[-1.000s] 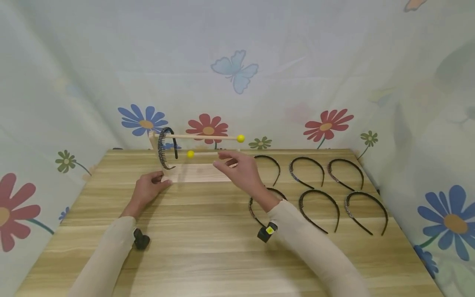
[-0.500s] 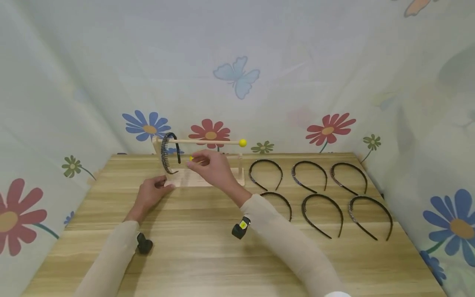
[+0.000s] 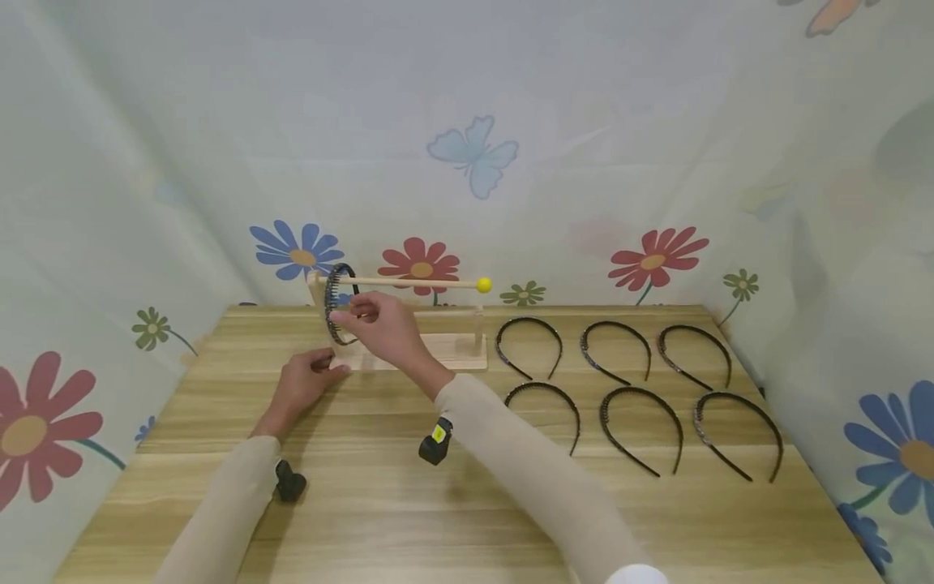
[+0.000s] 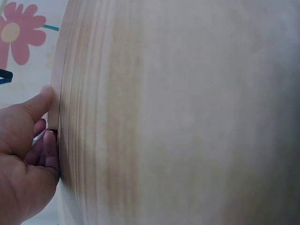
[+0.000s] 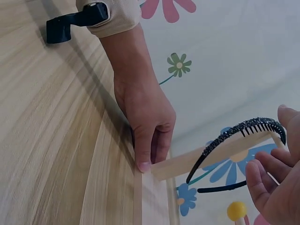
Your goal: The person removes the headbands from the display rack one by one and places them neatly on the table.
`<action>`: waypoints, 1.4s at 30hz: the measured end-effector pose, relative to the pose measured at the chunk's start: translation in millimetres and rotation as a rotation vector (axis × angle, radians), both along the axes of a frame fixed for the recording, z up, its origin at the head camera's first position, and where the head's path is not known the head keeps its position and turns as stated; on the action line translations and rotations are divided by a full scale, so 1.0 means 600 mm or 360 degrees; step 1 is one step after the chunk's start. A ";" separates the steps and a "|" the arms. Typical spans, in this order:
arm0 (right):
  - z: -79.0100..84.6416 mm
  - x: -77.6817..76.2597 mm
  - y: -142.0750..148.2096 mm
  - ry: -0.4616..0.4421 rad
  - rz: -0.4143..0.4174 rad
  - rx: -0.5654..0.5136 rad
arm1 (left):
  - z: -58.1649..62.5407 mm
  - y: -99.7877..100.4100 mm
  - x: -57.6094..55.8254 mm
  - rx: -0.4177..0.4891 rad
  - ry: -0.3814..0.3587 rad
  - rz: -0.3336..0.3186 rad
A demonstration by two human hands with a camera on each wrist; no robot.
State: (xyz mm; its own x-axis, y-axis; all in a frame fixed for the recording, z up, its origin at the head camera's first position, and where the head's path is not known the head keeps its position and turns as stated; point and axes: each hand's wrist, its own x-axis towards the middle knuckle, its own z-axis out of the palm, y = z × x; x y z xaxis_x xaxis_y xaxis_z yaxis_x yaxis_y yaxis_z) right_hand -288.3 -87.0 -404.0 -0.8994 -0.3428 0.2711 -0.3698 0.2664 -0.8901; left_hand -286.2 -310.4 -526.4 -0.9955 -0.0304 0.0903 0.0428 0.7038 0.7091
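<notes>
A wooden rack with two horizontal rods stands at the back left of the table. From its upper rod, near the left end, hangs a black toothed headband with a glittery outer face. My left hand grips the left end of the rack's base, thumb along the front edge and fingers bent at the end. My right hand is at the hanging headband, its thumb overlapping the toothed side in the head view. In the right wrist view, thumb and fingers are spread apart around the headband's near part. The right hand partly hides the lower rod.
Several more dark headbands lie in two rows on the right of the table, one of them a black headband in the front row. A yellow ball caps the upper rod. A flowered cloth hangs behind the table.
My right hand has moved left along the rack, from the lower rod's middle to the hanging headband. My left hand keeps its grip on the base. The head view has shifted slightly.
</notes>
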 end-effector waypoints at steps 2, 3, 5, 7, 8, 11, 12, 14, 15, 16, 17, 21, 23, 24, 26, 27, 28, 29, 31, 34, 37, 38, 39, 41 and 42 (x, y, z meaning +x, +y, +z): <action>-0.002 0.000 -0.007 -0.0025 -0.0009 -0.0002 | -0.001 0.001 0.000 -0.0012 0.0005 -0.0004; -0.003 0.000 -0.011 -0.0028 -0.0011 -0.0005 | -0.001 0.001 0.000 -0.0019 0.0008 -0.0006; -0.004 -0.001 -0.017 -0.0020 -0.0009 -0.0012 | -0.001 0.001 0.000 -0.0031 0.0024 -0.0008; -0.004 0.000 -0.023 -0.0011 0.0003 -0.0023 | 0.000 0.001 0.000 -0.0026 0.0038 -0.0008; -0.005 0.000 -0.026 -0.0008 0.0005 -0.0027 | 0.000 0.000 0.000 -0.0023 0.0046 -0.0008; -0.006 0.001 -0.031 -0.0005 -0.0004 -0.0026 | 0.000 0.000 0.000 -0.0011 0.0046 -0.0010; -0.006 0.001 -0.032 -0.0009 -0.0007 -0.0029 | -0.001 0.000 -0.001 -0.0006 0.0040 -0.0009; -0.006 0.002 -0.033 -0.0018 -0.0016 -0.0037 | 0.000 0.001 -0.001 -0.0010 0.0030 -0.0017; -0.005 0.002 -0.034 -0.0021 -0.0015 -0.0043 | 0.000 0.001 -0.002 -0.0010 0.0023 -0.0019; -0.005 0.002 -0.034 -0.0029 -0.0009 -0.0054 | 0.001 0.001 -0.002 -0.0008 0.0018 -0.0016; -0.004 0.002 -0.034 -0.0034 -0.0003 -0.0062 | 0.001 0.001 -0.002 -0.0009 0.0014 -0.0018; 0.000 0.001 -0.036 -0.0040 0.0007 -0.0074 | 0.003 0.001 0.000 -0.0009 0.0013 -0.0018; 0.002 0.001 -0.036 -0.0043 0.0001 -0.0072 | 0.003 0.001 0.001 -0.0010 0.0013 -0.0014; 0.003 0.000 -0.036 -0.0046 -0.0003 -0.0071 | 0.003 0.001 0.001 -0.0012 0.0015 -0.0017; 0.004 -0.001 -0.036 -0.0054 -0.0012 -0.0068 | 0.004 0.002 0.002 -0.0006 0.0007 -0.0013; 0.004 -0.001 -0.036 -0.0058 -0.0016 -0.0066 | 0.004 0.002 0.002 -0.0003 0.0004 -0.0009; 0.004 -0.002 -0.036 -0.0056 -0.0019 -0.0060 | 0.004 0.001 0.002 0.0000 0.0000 -0.0009; 0.004 -0.002 -0.036 -0.0056 -0.0021 -0.0058 | 0.005 0.001 0.003 0.0000 -0.0002 -0.0011; 0.004 -0.003 -0.036 -0.0046 -0.0023 -0.0049 | 0.006 0.002 0.004 0.0001 -0.0008 -0.0013; 0.005 -0.003 -0.035 -0.0034 -0.0020 -0.0032 | 0.009 0.004 0.006 -0.0002 -0.0007 -0.0018; 0.007 -0.004 -0.034 -0.0025 -0.0009 -0.0016 | 0.009 0.004 0.007 -0.0009 -0.0006 -0.0018; 0.008 -0.005 -0.034 -0.0020 -0.0004 -0.0013 | 0.009 0.004 0.006 -0.0012 -0.0004 -0.0018; 0.009 -0.006 -0.033 -0.0015 0.0001 -0.0014 | 0.009 0.005 0.007 -0.0017 0.0000 -0.0019; 0.011 -0.008 -0.032 -0.0002 0.0006 -0.0026 | 0.009 0.005 0.006 -0.0018 0.0003 -0.0015; 0.013 -0.009 -0.031 0.0004 0.0008 -0.0036 | 0.009 0.005 0.005 -0.0018 0.0007 -0.0015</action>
State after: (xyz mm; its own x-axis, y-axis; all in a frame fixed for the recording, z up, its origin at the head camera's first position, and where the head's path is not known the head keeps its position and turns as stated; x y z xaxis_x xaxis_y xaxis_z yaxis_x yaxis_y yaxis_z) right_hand -293.8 -105.9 -396.5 -0.8971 -0.3408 0.2811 -0.3732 0.2442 -0.8950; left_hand -282.9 -307.5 -520.7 -0.9953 -0.0197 0.0950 0.0528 0.7113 0.7009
